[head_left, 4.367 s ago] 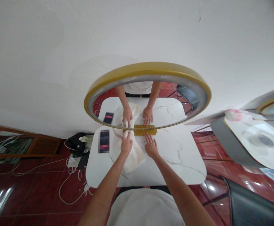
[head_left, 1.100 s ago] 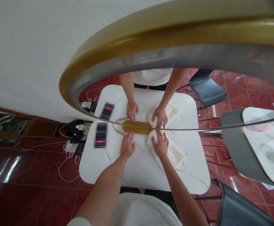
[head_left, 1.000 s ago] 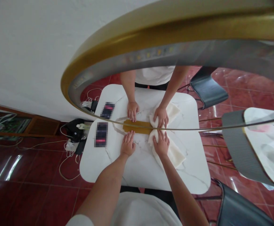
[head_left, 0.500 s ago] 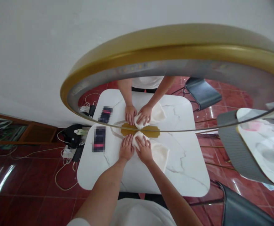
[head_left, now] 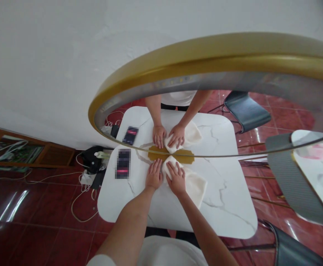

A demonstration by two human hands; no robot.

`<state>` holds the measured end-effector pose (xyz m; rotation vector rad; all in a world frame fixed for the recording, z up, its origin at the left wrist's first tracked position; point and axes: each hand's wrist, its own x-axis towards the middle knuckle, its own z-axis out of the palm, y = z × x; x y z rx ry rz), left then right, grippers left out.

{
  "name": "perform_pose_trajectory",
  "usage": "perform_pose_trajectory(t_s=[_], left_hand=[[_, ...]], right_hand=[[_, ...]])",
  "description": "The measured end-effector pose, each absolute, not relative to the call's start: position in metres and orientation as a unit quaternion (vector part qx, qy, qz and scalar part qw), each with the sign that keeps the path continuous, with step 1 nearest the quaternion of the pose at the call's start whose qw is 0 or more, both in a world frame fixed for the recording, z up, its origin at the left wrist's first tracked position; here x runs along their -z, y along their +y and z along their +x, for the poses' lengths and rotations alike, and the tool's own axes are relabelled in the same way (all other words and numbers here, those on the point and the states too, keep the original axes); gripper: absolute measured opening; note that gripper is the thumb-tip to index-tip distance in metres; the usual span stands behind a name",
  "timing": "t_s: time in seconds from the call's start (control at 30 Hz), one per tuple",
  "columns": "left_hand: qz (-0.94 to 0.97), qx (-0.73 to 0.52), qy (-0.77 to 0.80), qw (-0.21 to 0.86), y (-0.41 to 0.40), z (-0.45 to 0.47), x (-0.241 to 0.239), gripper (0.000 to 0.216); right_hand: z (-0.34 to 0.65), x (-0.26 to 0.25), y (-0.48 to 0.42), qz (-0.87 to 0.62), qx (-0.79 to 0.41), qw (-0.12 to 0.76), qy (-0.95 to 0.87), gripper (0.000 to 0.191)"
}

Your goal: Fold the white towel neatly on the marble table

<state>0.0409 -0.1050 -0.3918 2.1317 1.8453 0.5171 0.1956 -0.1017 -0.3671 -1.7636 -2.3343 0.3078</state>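
A white cloth (head_left: 195, 184) lies partly bunched on the white marbled table (head_left: 228, 210), its loose end spreading to the right. My right hand (head_left: 176, 177) is on the bunched part, fingers curved over it and pressing it near the gold plate (head_left: 187, 158) at the table's far edge. Beside it, my left hand (head_left: 154, 176) rests flat on the tabletop with fingers stretched toward the plate; it holds nothing. A large round gold-framed mirror (head_left: 206, 59) rises behind the table and reflects both hands and the cloth.
A dark pixelated object (head_left: 123, 164) lies on the table's left part. Left of the table are a bottle (head_left: 102, 154), a black bag (head_left: 88, 159) and loose white cables (head_left: 80, 216). A black chair (head_left: 294, 240) stands at lower right, near another white table (head_left: 322, 177).
The whole scene has shifted slightly right in view as the camera turned. My right hand stays on the cloth and my left hand stays flat; neither has clearly moved over the table.
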Motion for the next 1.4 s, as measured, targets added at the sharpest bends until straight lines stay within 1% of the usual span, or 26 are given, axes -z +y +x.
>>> perform_pose_trajectory(t_s=[0.1, 0.17, 0.27, 0.33, 0.5, 0.57, 0.73, 0.8, 1.03, 1.13, 1.2, 1.3, 1.4], left_hand=[[0.736, -0.181, 0.639, 0.133, -0.105, 0.041, 0.391, 0.075], [0.736, -0.179, 0.640, 0.131, -0.105, 0.041, 0.392, 0.075], [0.736, -0.175, 0.641, 0.130, -0.105, 0.040, 0.392, 0.076], [0.736, -0.175, 0.641, 0.130, -0.105, 0.041, 0.392, 0.076], [0.737, -0.181, 0.639, 0.128, -0.104, 0.041, 0.391, 0.075], [0.737, -0.185, 0.637, 0.128, -0.104, 0.040, 0.390, 0.075], [0.735, -0.183, 0.639, 0.136, -0.105, 0.040, 0.390, 0.079], [0.734, -0.181, 0.639, 0.139, -0.105, 0.041, 0.390, 0.079], [0.736, -0.179, 0.638, 0.137, -0.104, 0.040, 0.390, 0.076], [0.738, -0.185, 0.634, 0.140, -0.105, 0.040, 0.389, 0.076], [0.736, -0.193, 0.634, 0.138, -0.107, 0.041, 0.389, 0.076], [0.689, -0.221, 0.681, 0.114, -0.109, 0.040, 0.392, 0.073], [0.600, -0.251, 0.755, 0.080, -0.110, 0.039, 0.397, 0.068]], right_hand=[[0.200, 0.365, -0.097, -0.535, -0.113, 0.095, -0.832, 0.054], [0.199, 0.365, -0.098, -0.572, -0.105, 0.106, -0.806, 0.054], [0.189, 0.368, -0.104, -0.673, -0.085, 0.125, -0.724, 0.053], [0.184, 0.369, -0.107, -0.693, -0.086, 0.125, -0.705, 0.053], [0.190, 0.367, -0.105, -0.574, -0.120, 0.109, -0.803, 0.051], [0.195, 0.366, -0.104, -0.567, -0.119, 0.105, -0.808, 0.050], [0.193, 0.367, -0.111, -0.698, -0.083, 0.124, -0.700, 0.052], [0.190, 0.368, -0.115, -0.709, -0.079, 0.128, -0.689, 0.053], [0.198, 0.365, -0.116, -0.586, -0.101, 0.103, -0.797, 0.054], [0.203, 0.365, -0.119, -0.582, -0.093, 0.112, -0.800, 0.052], [0.203, 0.366, -0.123, -0.604, -0.080, 0.129, -0.783, 0.055], [0.200, 0.368, -0.129, -0.639, -0.065, 0.146, -0.753, 0.058], [0.195, 0.368, -0.129, -0.642, -0.074, 0.138, -0.751, 0.054]])
